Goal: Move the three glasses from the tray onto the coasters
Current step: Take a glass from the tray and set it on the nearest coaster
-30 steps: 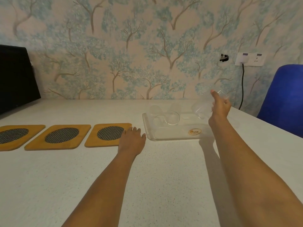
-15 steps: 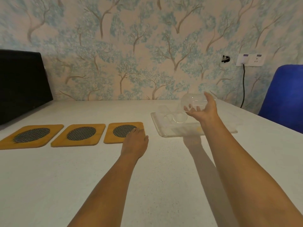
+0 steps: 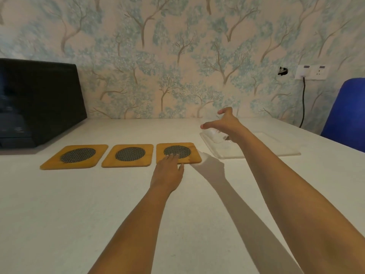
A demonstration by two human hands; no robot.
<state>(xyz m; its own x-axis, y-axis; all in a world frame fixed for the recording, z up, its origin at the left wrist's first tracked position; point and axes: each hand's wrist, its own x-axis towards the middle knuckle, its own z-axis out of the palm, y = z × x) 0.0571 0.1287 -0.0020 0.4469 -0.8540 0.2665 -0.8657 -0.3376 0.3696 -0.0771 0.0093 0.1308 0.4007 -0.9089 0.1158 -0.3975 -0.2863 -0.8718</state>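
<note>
Three wooden coasters with black mesh discs lie in a row: the left coaster (image 3: 77,156), the middle coaster (image 3: 128,155) and the right coaster (image 3: 177,150). My left hand (image 3: 167,173) rests flat with its fingertips on the right coaster's front edge and holds nothing. Over the left end of the clear tray (image 3: 266,151), my right hand (image 3: 225,123) grips a clear glass (image 3: 214,134) from above, just right of the right coaster. The other glasses are hard to make out behind my hand and arm.
A black box (image 3: 39,101) stands at the table's back left. A blue chair (image 3: 347,113) is at the right, beside a wall socket (image 3: 312,72) with a black cable. The patterned wall closes off the far edge of the table.
My right hand has carried the glass left, from over the tray's right part to its left end. My left hand has slid forward onto the right coaster's edge.
</note>
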